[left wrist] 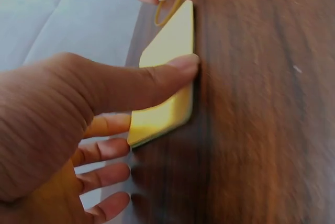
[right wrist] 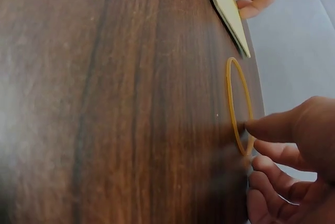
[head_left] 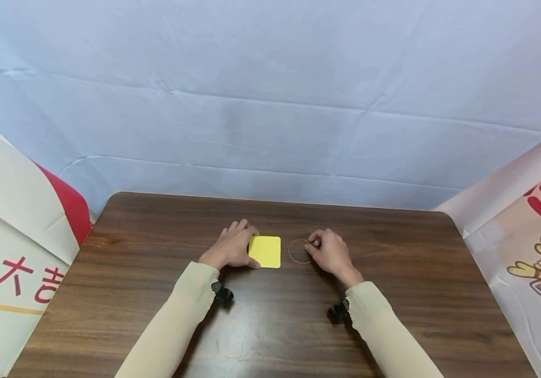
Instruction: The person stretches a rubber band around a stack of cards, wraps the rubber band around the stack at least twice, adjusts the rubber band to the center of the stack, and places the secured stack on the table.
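Note:
A thin square yellow pad with rounded corners (head_left: 265, 252) lies flat on the table. My left hand (head_left: 233, 245) grips its left part, the thumb (left wrist: 180, 67) on the near edge and the index finger by the far edge; the other fingers spread beyond it. To the right of the pad lies a yellow rubber band (right wrist: 230, 85), looped open in a rough circle on the wood. My right hand (head_left: 330, 253) pinches the band's right side between thumb (right wrist: 261, 127) and index finger, its other fingers curled near the tabletop.
The brown wood-grain table (head_left: 393, 294) has its far edge close beyond both hands. A pale cloth backdrop (head_left: 270, 105) rises behind it. Printed cloths hang at the left (head_left: 15, 262) and right (head_left: 534, 252) sides. A small black camera sits on each wrist.

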